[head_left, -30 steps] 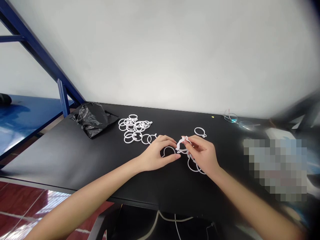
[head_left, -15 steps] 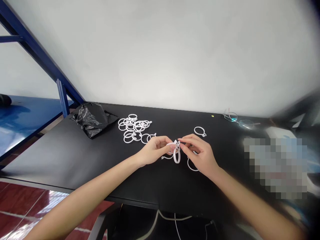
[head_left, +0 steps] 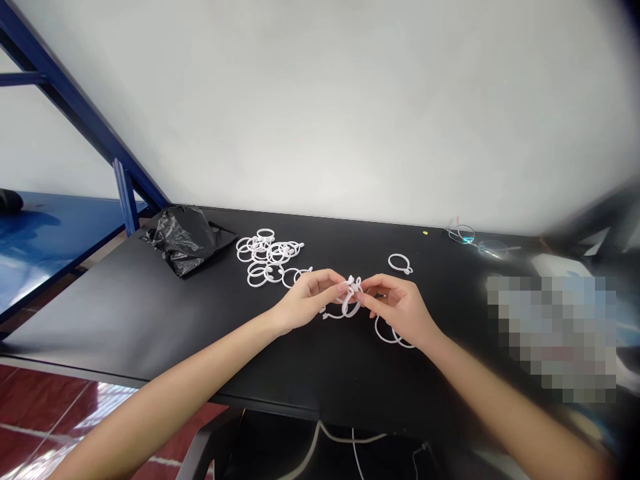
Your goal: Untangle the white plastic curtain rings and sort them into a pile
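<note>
Rings (head_left: 346, 308), white, are held just below centre frame, directly between the facing fingertips. Left hand (head_left: 306, 301) pinches them at the knobbed upper part between thumb and fingers; right hand (head_left: 400, 308) pinches from the opposite side. Neither hand is clearly nearer. The visible hanging loop stands steep and slightly tilted, its long axis dropping from the grip. Exact ring count cannot be told. Loose rings (head_left: 389, 342) lie beside the right hand, lower centre-right.
</note>
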### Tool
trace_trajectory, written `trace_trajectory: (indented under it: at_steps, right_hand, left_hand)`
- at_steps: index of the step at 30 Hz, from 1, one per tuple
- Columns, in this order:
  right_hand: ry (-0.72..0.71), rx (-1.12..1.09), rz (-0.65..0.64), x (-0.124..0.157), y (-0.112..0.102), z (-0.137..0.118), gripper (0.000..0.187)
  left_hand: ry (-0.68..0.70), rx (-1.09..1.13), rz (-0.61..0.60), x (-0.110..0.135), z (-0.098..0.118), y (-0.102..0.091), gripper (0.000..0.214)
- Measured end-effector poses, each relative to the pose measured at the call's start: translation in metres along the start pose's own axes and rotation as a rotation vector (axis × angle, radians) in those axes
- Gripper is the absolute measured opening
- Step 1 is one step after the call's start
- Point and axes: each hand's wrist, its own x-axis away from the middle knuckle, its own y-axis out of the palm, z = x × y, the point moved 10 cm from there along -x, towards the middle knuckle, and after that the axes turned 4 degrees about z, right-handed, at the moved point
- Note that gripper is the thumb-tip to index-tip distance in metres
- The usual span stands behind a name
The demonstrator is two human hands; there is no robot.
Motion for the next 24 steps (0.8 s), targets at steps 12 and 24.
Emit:
trace_trajectory:
  at_steps: [12, 24]
  right_hand:
    - [0.018, -0.094, -0.038, 0.001, 0.006, -0.004, 0.023]
    - [0.270, -0.371, -0.059, -0.001, 0.004, 0.009, 0.027]
  left_hand:
    - [0.015, -0.019, 0.016, 0.001, 0.003, -0.002, 0.030]
    - [-0.018, 0.014, 0.028, 0.000, 0.001, -0.009, 0.026]
